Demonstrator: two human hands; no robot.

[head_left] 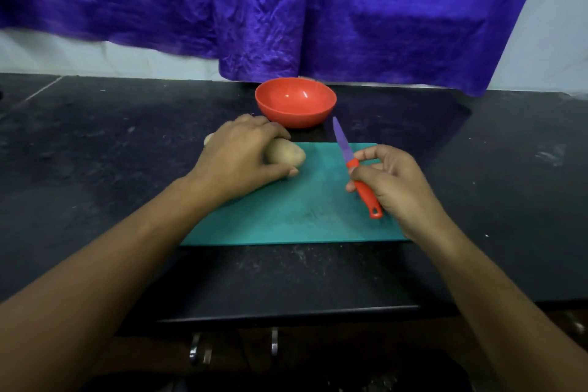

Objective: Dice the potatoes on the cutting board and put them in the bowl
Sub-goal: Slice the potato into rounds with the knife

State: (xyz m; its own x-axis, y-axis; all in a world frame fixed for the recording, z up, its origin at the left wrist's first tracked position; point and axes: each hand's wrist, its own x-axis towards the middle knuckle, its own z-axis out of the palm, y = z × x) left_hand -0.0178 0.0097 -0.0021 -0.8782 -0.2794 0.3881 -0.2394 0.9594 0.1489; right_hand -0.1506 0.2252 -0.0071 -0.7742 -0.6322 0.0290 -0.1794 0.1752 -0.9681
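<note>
A teal cutting board (305, 216) lies on the black counter. On its far left part a whole brown potato (288, 153) lies on its side, and my left hand (241, 156) grips it from the left. A second potato (209, 138) peeks out behind that hand, off the board's far left corner. My right hand (394, 184) holds a knife (353, 165) by its orange handle over the board's right side, the purple blade pointing up and away. An empty orange bowl (296, 102) stands just beyond the board.
The black counter (95, 143) stretches wide on both sides of the board. A purple cloth (318, 9) hangs down the wall behind the bowl. The counter's front edge (286, 312) runs close below the board, with metal handles under it.
</note>
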